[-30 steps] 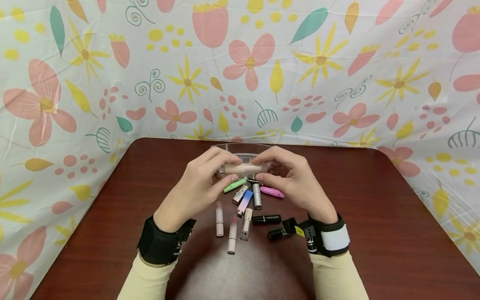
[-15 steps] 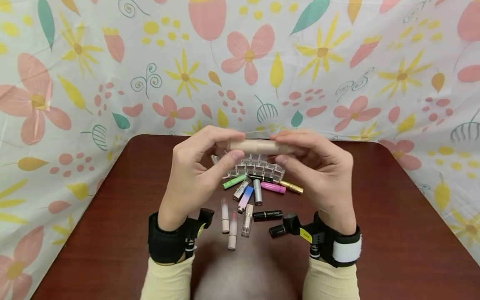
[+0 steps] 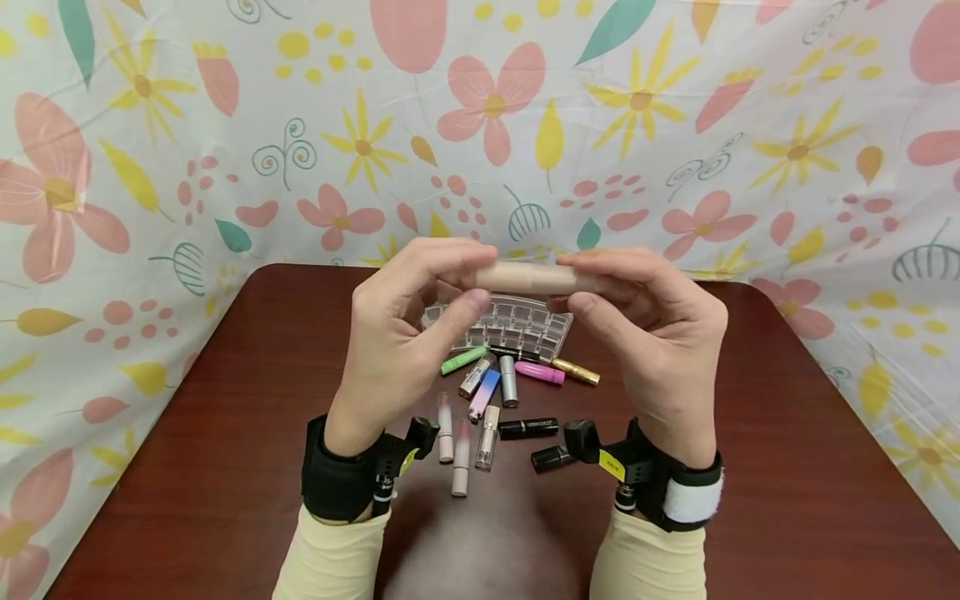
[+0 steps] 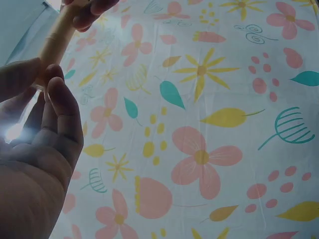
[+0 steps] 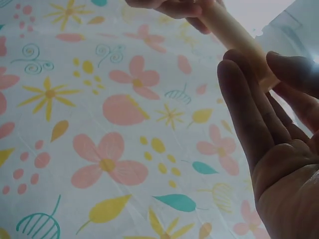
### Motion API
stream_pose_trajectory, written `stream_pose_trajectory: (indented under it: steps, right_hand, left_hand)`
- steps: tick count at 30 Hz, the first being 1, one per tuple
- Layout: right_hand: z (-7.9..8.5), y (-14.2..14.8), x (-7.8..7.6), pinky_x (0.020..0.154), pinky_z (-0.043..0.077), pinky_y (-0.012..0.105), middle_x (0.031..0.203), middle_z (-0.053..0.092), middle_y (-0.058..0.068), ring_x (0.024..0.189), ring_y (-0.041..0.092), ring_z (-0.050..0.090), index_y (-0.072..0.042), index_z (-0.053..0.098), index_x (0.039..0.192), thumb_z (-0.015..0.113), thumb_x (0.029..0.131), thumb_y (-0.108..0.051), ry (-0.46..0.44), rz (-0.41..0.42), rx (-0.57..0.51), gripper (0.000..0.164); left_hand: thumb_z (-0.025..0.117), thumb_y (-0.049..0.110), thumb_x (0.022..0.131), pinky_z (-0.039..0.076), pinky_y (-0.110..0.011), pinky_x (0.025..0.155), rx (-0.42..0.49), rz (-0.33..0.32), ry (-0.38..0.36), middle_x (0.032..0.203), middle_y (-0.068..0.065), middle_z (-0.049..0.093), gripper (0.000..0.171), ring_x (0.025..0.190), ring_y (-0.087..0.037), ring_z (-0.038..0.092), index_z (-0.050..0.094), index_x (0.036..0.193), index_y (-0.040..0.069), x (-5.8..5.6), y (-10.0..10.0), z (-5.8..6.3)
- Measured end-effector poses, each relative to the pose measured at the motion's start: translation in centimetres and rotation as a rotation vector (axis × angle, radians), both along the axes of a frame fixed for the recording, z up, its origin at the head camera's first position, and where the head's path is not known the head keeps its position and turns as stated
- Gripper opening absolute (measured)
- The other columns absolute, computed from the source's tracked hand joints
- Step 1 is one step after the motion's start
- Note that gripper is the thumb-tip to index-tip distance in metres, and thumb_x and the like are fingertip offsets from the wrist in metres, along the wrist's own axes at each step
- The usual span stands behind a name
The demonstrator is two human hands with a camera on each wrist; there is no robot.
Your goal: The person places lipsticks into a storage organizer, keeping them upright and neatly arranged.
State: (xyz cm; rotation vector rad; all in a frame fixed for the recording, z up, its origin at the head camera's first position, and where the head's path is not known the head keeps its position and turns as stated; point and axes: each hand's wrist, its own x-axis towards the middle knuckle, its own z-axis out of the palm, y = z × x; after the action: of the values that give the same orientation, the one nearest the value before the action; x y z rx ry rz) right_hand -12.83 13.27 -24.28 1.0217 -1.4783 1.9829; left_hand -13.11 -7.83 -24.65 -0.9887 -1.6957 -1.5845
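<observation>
Dark reddish-brown table (image 3: 780, 450), white floral sheet (image 3: 300, 50) behind, pale glare on tabletop

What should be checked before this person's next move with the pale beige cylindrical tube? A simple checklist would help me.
1. Left fingers gripping one end of the pale beige cylindrical tube: ok.
2. Right fingers gripping its other end: ok.
3. Tube lifted off the dark reddish-brown table: ok.
4. Clear plastic compartmented organizer fully in sight from the head view: not ok; fingers partly overlap it.
5. Tabletop in front of the organizer free of loose items: not ok; a bright green tube, a glossy pink tube and others lie there.
6. Held tube fully closed: cannot tell.
</observation>
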Motion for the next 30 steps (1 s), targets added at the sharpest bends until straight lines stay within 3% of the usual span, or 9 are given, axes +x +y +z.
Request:
stream_pose_trajectory:
  steps: [8,13,17,20,23,26,30]
  right_hand:
    - [0.0,-0.2,-0.5,0.077,0.062,0.037,0.111,0.071,0.021,0.085,0.029,0.073,0.021,0.064,0.111,0.066,0.083,0.024,0.059,-0.011,0.091,0.028]
    - [0.0,-0.4,-0.9,0.077,0.062,0.038,0.109,0.071,0.019,0.084,0.028,0.073,0.021,0.065,0.108,0.068,0.083,0.022,0.080,-0.021,0.096,0.025]
    - [0.0,-0.2,-1.0,0.077,0.062,0.038,0.108,0.072,0.021,0.084,0.028,0.074,0.021,0.066,0.106,0.067,0.082,0.023,0.059,-0.037,0.079,0.024]
    - [0.0,-0.1,-1.2,0.078,0.062,0.038,0.107,0.072,0.021,0.083,0.028,0.074,0.022,0.065,0.107,0.066,0.083,0.024,0.054,-0.045,0.074,0.024]
    - [-0.1,0.0,-1.5,0.077,0.062,0.037,0.106,0.072,0.019,0.081,0.028,0.074,0.022,0.065,0.107,0.065,0.084,0.023,0.055,-0.063,0.088,0.023]
    - [-0.2,0.1,-1.8,0.076,0.061,0.037,0.105,0.073,0.017,0.080,0.027,0.074,0.021,0.065,0.108,0.065,0.085,0.021,0.052,-0.088,0.099,0.023]
    - [-0.6,0.0,-2.2,0.076,0.061,0.035,0.104,0.075,0.015,0.081,0.027,0.073,0.016,0.067,0.112,0.066,0.088,0.015,0.041,-0.149,0.096,0.024]
  left_hand:
    - [0.067,-0.011,0.090,0.049,-0.024,0.068,-0.012,0.006,-0.018,0.108,-0.019,0.069,0.027,0.079,-0.014,0.057,0.067,0.116,-0.010,-0.5,0.2,-0.2]
    - [0.065,-0.008,0.092,0.046,-0.023,0.068,-0.010,0.023,-0.001,0.112,-0.018,0.069,0.022,0.084,-0.015,0.057,0.070,0.114,-0.008,-1.1,0.1,-0.4]
    - [0.065,-0.007,0.093,0.041,-0.022,0.063,-0.005,0.045,-0.017,0.103,-0.015,0.069,0.021,0.076,-0.013,0.054,0.070,0.113,-0.007,-1.3,-0.1,-0.4]
    - [0.067,-0.007,0.092,0.042,-0.023,0.064,-0.023,0.039,-0.032,0.100,-0.013,0.068,0.024,0.075,-0.013,0.055,0.070,0.116,-0.006,-1.4,-0.2,-0.4]
    - [0.071,-0.006,0.090,0.048,-0.023,0.068,-0.052,0.032,-0.033,0.107,-0.013,0.069,0.029,0.080,-0.014,0.058,0.070,0.119,-0.004,-1.5,-0.2,-0.6]
    - [0.076,-0.002,0.088,0.052,-0.025,0.070,-0.095,0.078,-0.006,0.112,-0.013,0.069,0.030,0.084,-0.014,0.060,0.071,0.117,-0.002,-1.7,-0.1,-0.9]
    - [0.076,0.006,0.091,0.054,-0.025,0.071,-0.201,0.191,0.056,0.106,-0.008,0.070,0.025,0.085,-0.010,0.061,0.070,0.114,0.002,-2.0,0.2,-1.5]
